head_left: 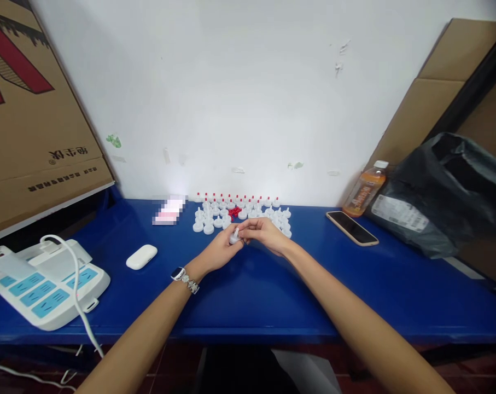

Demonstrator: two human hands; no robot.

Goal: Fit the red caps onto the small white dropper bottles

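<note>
Fingers of your left hand (222,247) are closed around a white nozzle cap (233,238); those of your right hand (267,233) pinch at its spout. In the head view, this cap is nearer you than the red tip pile (234,213) on the blue surface (272,295). Loose white caps (209,229) flank that pile, red-tipped caps (229,201) line up behind it, and a smartphone (352,228) lies well to its right.

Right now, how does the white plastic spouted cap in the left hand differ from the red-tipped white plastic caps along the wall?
The white spouted cap is held in the left hand; the red-tipped caps stand lined up by the wall. The held cap shows only white; the red-tipped caps end in red. Both have white bodies.
</note>
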